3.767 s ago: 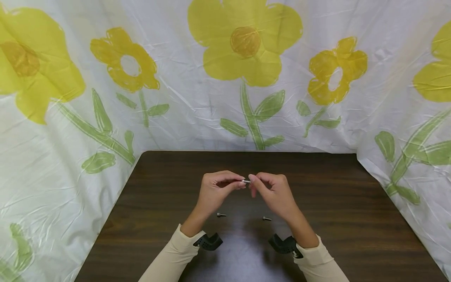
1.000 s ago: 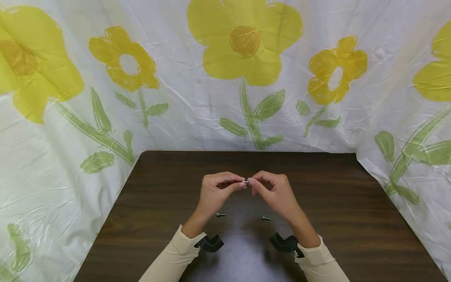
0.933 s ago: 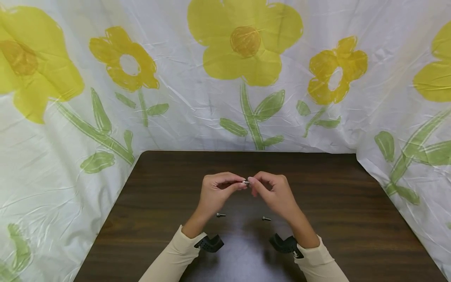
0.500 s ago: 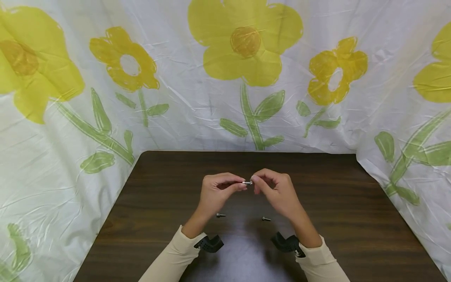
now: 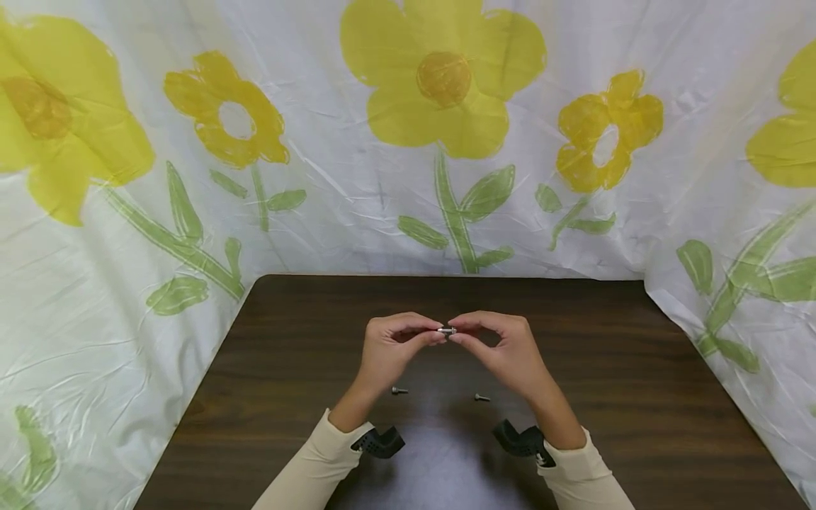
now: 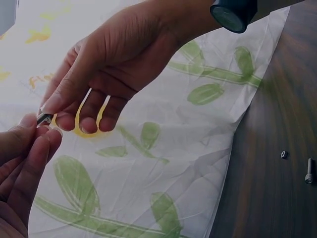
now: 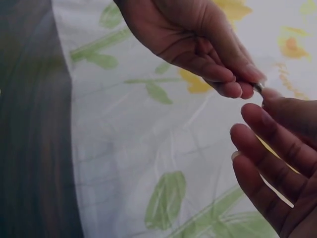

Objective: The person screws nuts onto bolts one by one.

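A small silvery bolt (image 5: 446,330) is held level between both hands above the table. The left hand (image 5: 395,347) pinches its left end between thumb and fingertips. At its wider right end, the thumb and fingertip of the right hand (image 5: 506,350) pinch from below and above. The left wrist view has the left hand (image 6: 25,173) at lower left and the right hand (image 6: 119,54) above, with the dark bolt (image 6: 43,119) between fingertips. In the right wrist view the fingertips mostly cover the bolt (image 7: 258,88); the right hand's other fingers (image 7: 267,163) are spread.
Two more bolts lie on the dark wooden table (image 5: 287,397): a left one (image 5: 399,390) and a right one (image 5: 482,397). Dark wrist cameras (image 5: 379,442) sit by the light sleeves. A white flowered cloth (image 5: 344,212) hangs behind the table.
The right hand moved slightly away to the right, then its thumb and fingertips came around the bolt's right end with straighter fingers. The left hand stays nearly still, pinching the bolt.
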`<action>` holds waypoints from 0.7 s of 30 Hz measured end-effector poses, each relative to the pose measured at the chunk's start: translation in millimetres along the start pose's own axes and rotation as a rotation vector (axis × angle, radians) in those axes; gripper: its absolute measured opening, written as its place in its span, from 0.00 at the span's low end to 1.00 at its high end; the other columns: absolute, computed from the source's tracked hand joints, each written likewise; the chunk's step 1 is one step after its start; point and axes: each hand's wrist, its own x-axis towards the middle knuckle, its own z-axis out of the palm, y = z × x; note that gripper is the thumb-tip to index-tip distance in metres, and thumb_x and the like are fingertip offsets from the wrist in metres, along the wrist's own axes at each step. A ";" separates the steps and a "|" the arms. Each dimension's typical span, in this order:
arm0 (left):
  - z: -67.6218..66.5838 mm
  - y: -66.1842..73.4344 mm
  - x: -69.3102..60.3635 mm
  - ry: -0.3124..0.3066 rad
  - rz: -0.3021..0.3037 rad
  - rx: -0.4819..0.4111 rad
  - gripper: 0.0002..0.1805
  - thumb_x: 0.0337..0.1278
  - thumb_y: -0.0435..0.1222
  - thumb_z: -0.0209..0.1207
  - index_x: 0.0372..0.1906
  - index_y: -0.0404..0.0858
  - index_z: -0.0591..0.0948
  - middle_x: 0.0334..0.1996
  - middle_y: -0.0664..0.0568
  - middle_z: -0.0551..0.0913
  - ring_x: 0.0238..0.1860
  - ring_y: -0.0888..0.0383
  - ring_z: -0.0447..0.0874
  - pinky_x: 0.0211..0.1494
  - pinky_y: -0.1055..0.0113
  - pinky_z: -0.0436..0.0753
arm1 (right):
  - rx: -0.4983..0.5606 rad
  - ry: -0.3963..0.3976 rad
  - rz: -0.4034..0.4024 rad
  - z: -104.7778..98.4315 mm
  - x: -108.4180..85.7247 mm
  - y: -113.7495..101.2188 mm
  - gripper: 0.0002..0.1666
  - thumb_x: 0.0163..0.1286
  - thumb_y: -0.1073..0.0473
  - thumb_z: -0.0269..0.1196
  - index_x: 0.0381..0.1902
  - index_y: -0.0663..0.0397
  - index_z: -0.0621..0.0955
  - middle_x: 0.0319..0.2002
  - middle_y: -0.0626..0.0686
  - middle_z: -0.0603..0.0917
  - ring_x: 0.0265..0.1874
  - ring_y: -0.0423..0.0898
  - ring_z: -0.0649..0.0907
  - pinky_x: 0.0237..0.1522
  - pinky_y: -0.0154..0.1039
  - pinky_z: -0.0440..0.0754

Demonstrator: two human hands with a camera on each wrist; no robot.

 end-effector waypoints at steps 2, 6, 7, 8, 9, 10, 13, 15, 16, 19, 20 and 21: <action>0.3 -0.2 -0.7 0.000 -0.008 0.006 0.06 0.54 0.18 0.66 0.38 0.26 0.87 0.34 0.37 0.88 0.34 0.51 0.91 0.36 0.52 0.89 | -0.002 -0.009 0.011 0.5 -1.0 1.4 0.13 0.62 0.70 0.73 0.43 0.53 0.88 0.36 0.50 0.90 0.34 0.42 0.89 0.35 0.33 0.85; 1.2 0.2 -1.7 0.009 -0.027 0.022 0.06 0.54 0.19 0.67 0.38 0.26 0.88 0.33 0.38 0.89 0.33 0.51 0.91 0.36 0.53 0.89 | -0.006 -0.025 0.022 2.9 -2.7 3.8 0.13 0.64 0.73 0.69 0.44 0.55 0.87 0.32 0.52 0.89 0.30 0.43 0.88 0.34 0.32 0.84; 1.4 0.3 -1.7 0.012 -0.029 0.026 0.06 0.54 0.19 0.67 0.38 0.26 0.88 0.34 0.38 0.89 0.33 0.52 0.91 0.36 0.54 0.89 | -0.013 -0.025 0.021 3.7 -2.7 4.0 0.13 0.64 0.74 0.69 0.44 0.55 0.86 0.31 0.52 0.89 0.29 0.44 0.87 0.33 0.32 0.84; 1.5 0.2 -1.7 0.015 -0.031 0.029 0.06 0.54 0.19 0.67 0.38 0.26 0.88 0.33 0.39 0.89 0.33 0.52 0.91 0.36 0.54 0.89 | -0.018 -0.024 0.020 4.5 -2.8 3.9 0.12 0.65 0.74 0.68 0.43 0.55 0.86 0.29 0.51 0.88 0.28 0.44 0.87 0.32 0.31 0.83; 1.6 0.1 -1.5 0.017 -0.031 0.032 0.07 0.54 0.18 0.67 0.38 0.26 0.88 0.33 0.39 0.89 0.33 0.52 0.91 0.36 0.54 0.89 | -0.023 -0.022 0.020 5.3 -2.6 3.8 0.12 0.65 0.74 0.67 0.43 0.56 0.86 0.28 0.50 0.87 0.27 0.44 0.86 0.31 0.31 0.83; 1.7 0.0 -1.4 0.017 -0.029 0.036 0.07 0.54 0.18 0.67 0.38 0.27 0.88 0.33 0.39 0.89 0.33 0.52 0.91 0.36 0.54 0.89 | -0.033 -0.018 0.022 6.1 -2.3 3.5 0.11 0.66 0.74 0.67 0.41 0.55 0.85 0.27 0.48 0.86 0.26 0.44 0.85 0.30 0.31 0.82; 2.2 0.6 -0.4 0.008 -0.019 0.038 0.07 0.54 0.18 0.67 0.38 0.27 0.88 0.33 0.39 0.89 0.33 0.52 0.91 0.36 0.53 0.89 | -0.052 -0.006 0.038 8.4 -1.3 3.7 0.11 0.68 0.73 0.65 0.35 0.50 0.84 0.24 0.46 0.84 0.24 0.43 0.82 0.27 0.32 0.79; 2.8 1.1 -0.4 0.004 -0.016 0.036 0.07 0.54 0.18 0.67 0.37 0.27 0.88 0.33 0.39 0.88 0.32 0.52 0.91 0.35 0.52 0.89 | -0.059 0.002 0.054 10.1 -1.4 2.4 0.13 0.70 0.72 0.64 0.31 0.48 0.83 0.22 0.45 0.82 0.23 0.43 0.81 0.27 0.33 0.79; 3.3 1.6 -0.3 0.002 -0.014 0.034 0.07 0.54 0.18 0.67 0.37 0.27 0.88 0.33 0.39 0.88 0.32 0.52 0.91 0.35 0.52 0.89 | -0.062 0.006 0.061 10.8 -1.5 2.3 0.15 0.71 0.72 0.63 0.29 0.46 0.82 0.22 0.45 0.82 0.22 0.43 0.81 0.27 0.34 0.79; 3.9 2.4 -0.2 0.002 -0.010 0.029 0.07 0.53 0.18 0.67 0.37 0.28 0.88 0.33 0.39 0.88 0.32 0.52 0.90 0.35 0.52 0.89 | -0.064 0.010 0.076 12.4 -1.8 2.1 0.19 0.74 0.69 0.61 0.23 0.45 0.80 0.19 0.42 0.81 0.19 0.42 0.78 0.24 0.36 0.77; 4.1 2.5 -0.2 0.001 -0.009 0.027 0.07 0.53 0.18 0.67 0.37 0.27 0.88 0.33 0.39 0.88 0.32 0.52 0.90 0.35 0.52 0.89 | -0.066 0.009 0.077 12.7 -2.0 1.9 0.20 0.75 0.68 0.61 0.21 0.45 0.80 0.18 0.42 0.80 0.17 0.41 0.76 0.23 0.35 0.76; 4.3 2.6 -0.2 0.001 -0.007 0.028 0.07 0.53 0.18 0.67 0.37 0.27 0.88 0.33 0.39 0.88 0.32 0.52 0.90 0.35 0.53 0.89 | -0.065 0.007 0.079 12.9 -2.2 2.1 0.22 0.76 0.67 0.60 0.20 0.44 0.79 0.18 0.41 0.80 0.16 0.40 0.74 0.21 0.35 0.74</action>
